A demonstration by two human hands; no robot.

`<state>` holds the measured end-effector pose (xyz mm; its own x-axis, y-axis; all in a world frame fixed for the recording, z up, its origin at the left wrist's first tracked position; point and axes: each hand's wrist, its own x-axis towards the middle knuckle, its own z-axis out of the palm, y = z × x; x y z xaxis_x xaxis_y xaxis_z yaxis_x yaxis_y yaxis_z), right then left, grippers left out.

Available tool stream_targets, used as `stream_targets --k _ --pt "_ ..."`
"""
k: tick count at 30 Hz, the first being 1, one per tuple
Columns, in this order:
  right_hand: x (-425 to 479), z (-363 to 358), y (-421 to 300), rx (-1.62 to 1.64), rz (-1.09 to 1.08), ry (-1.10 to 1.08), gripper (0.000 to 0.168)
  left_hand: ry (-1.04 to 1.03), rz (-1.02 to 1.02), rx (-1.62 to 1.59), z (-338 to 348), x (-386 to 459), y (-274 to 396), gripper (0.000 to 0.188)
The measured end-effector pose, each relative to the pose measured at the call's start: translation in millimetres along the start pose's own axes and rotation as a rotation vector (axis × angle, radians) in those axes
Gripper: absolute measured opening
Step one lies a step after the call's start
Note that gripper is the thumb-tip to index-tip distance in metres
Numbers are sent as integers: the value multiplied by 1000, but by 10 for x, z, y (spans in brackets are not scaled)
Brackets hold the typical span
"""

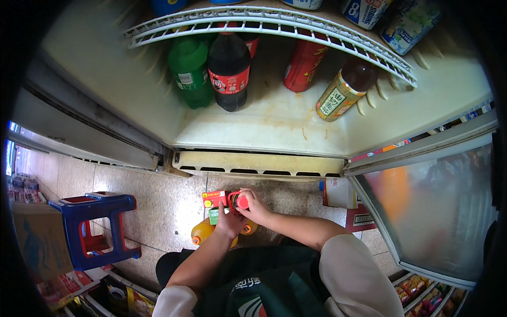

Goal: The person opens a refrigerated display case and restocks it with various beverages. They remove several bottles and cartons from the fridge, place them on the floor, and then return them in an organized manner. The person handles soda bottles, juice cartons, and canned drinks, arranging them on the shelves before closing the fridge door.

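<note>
Low over the floor, before the open fridge, my right hand (255,208) grips a bottle with a red cap (242,202) and a red handle-like loop. My left hand (230,225) is against the near-left side of that bottle, its thumb pointing up beside the cartons; its other fingers are partly hidden, so its hold is unclear. Left of the bottle is a red carton (216,197) with a yellow cap. A green-and-white carton (214,216) sits just below it. Closer to me, an orange drink bottle (202,232) and a second orange-capped bottle (249,227) are partly covered by my arms.
Inside the fridge (253,132) stand a green bottle (191,75), a cola bottle (229,75), a red can (303,67) and a tea bottle (342,95), beneath a white wire shelf (273,25). The glass door (439,214) hangs open at right; a blue stool (97,226) is at left.
</note>
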<state>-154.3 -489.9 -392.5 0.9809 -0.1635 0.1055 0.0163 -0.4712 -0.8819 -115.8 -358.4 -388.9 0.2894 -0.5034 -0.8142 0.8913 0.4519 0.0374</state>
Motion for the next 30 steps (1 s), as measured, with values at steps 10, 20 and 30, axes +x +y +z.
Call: stream_targets --k 10,20,30 --pt "1358 -1899 -1061 53 -243 401 52 80 94 193 -33 -627 87 58" --pt "3100 -3345 -1288 -778 307 461 47 -169 252 456 297 -1403 98 37" --pt "2412 -2967 -1416 -636 9 526 50 -521 193 700 879 -1641 144 38"
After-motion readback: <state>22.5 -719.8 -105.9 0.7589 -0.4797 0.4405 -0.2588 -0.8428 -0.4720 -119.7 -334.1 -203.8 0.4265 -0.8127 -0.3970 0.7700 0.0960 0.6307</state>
